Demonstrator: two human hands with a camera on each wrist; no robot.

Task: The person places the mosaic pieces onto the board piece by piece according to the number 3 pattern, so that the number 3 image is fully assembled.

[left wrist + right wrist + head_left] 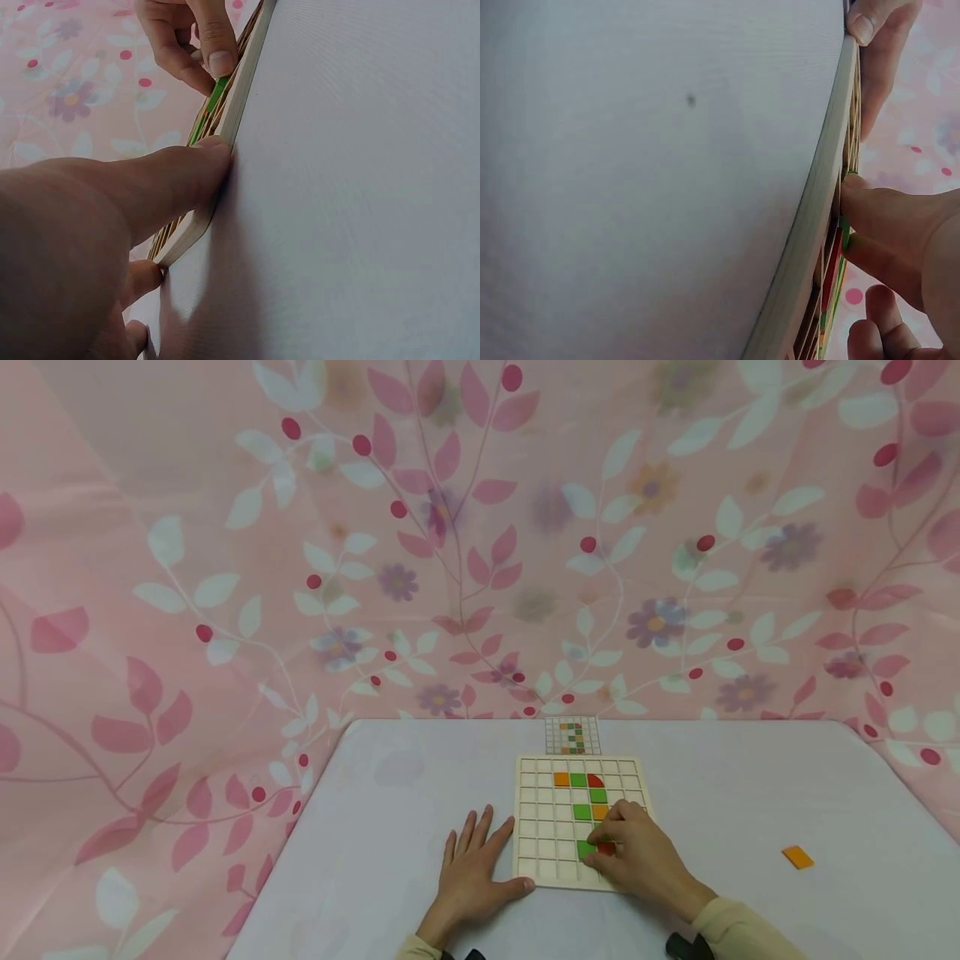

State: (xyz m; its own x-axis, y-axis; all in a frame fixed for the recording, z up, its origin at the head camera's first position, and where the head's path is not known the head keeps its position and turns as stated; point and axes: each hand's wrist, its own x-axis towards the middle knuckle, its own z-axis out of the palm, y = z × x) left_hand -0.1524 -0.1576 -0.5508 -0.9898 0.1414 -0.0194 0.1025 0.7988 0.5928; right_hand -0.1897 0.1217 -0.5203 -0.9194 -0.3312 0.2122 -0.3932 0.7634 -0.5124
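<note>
A pale wooden grid board (544, 870) lies on the table, several of its cells filled with coloured tiles. My right hand (647, 853) is over its lower right part, pinching a green tile (585, 850) between thumb and index finger at a cell. Beside that tile a red piece (606, 848) shows partly under the hand. My left hand (472, 877) spreads its fingers along the board's left side, the thumb on the edge near the lower left corner. The left wrist view shows the green tile (217, 93) tilted at the right hand's fingertips. Some cells are hidden by the right hand.
A small card (553, 737) printed with a grid and coloured squares stands or lies just behind the board. A loose orange tile (798, 857) lies on the white table (720, 777) far to the right. A pink floral cloth (480, 568) hangs behind the table.
</note>
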